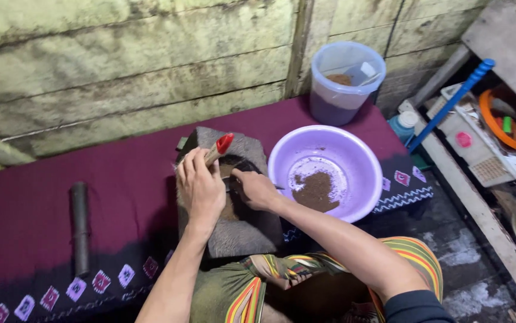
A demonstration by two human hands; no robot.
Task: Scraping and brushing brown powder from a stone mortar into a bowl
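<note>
At the centre of the frame sits a rough grey grinding stone [234, 221] on a dark red cloth [120, 179], and both hands work over its hollow. The left hand [201, 188] is curled shut around a tool with a red handle [222, 145], its tip angled down into the dip of the stone; the handle sticks up and to the right, which suits a scraping or brushing stroke toward the body. The right hand [255, 188] lies just beside it, fingers closed and pressed down on the stone's hollow; it seems to pinch something thin and dark, though what that is cannot be made out. Brown powder shows in the hollow between the two hands.

Right of the stone, touching its edge or nearly so, stands a purple basin [353, 155] with a patch of the same brown powder [316, 191] on its bottom, close enough that ground stuff can be swept across without a reach. In the upper right, against the plank wall [120, 66], stands a clear plastic tub [344, 81] with a little brown powder inside. At the left of the frame a dark cylinder [79, 227], likely a roller, lies on the cloth well apart from the hands. A blue-handled stick [452, 101] leans over a crate at the far right.
</note>
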